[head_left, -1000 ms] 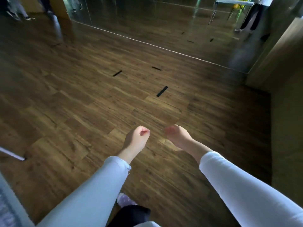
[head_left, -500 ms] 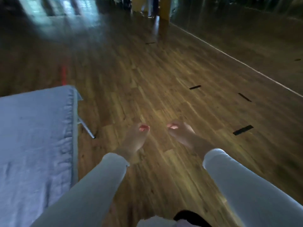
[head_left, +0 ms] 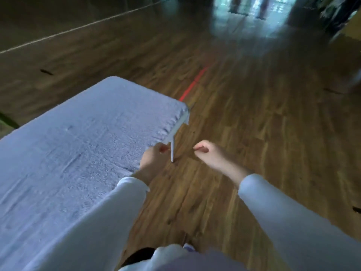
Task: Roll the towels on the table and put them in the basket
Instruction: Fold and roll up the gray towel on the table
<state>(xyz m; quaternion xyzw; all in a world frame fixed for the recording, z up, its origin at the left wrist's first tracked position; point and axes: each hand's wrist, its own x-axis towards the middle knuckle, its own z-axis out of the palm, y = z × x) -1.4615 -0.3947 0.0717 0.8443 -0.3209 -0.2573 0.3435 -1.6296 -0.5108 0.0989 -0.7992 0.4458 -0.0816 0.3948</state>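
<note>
Dim room, glare on far floor (head_left: 254, 26), motion blur, wide-angle warping

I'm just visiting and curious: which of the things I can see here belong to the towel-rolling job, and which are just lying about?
Part of the job:
- blue towel, spread flat over the table
- table, only its edge and leg showing
- left hand and right hand, both loosely curled, holding nothing
- no basket in view

Just lying about:
- red tape line on the wooden floor
- dark floor marks
</note>
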